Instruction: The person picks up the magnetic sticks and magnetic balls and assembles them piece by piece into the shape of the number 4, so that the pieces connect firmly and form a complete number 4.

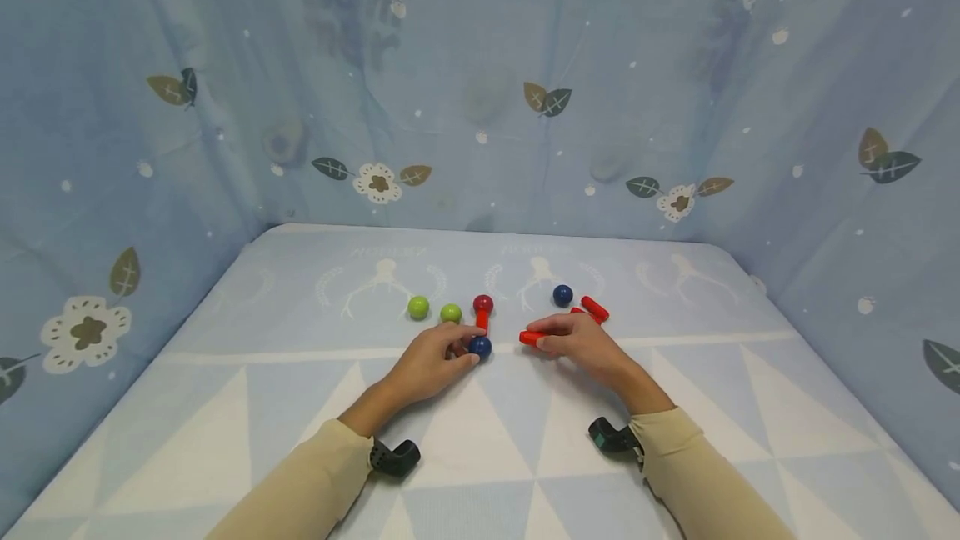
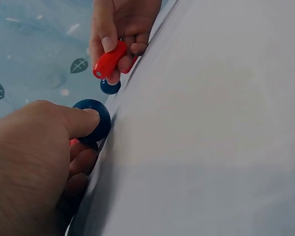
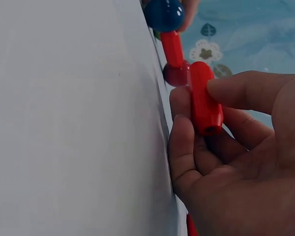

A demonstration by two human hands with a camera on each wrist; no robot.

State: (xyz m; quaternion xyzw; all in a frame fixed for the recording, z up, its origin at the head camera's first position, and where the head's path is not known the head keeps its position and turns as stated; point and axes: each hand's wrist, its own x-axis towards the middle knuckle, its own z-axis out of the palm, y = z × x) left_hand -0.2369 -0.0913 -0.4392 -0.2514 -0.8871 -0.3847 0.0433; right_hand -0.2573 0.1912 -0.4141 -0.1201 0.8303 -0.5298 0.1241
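Beige sleeves [image 1: 307, 483] lead to two hands angled inward: the left hand [image 1: 429, 363] pinches a blue ball [image 1: 481, 347] between thumb and fingers, the right hand [image 1: 587, 348] a red rod [image 1: 531, 337], one end jutting past the fingertips. Just beyond the left fingers, a second rod [image 1: 482, 322] runs toward a red ball [image 1: 483, 303], its join hard to make out; the right hand partly hides a third rod [image 1: 578, 311].

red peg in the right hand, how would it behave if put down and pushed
The red peg is probably stiff, showing no bend in the pinch of the right hand. Its rounded sides suggest it might roll sideways, and its shiny surface could be slightly slippery.
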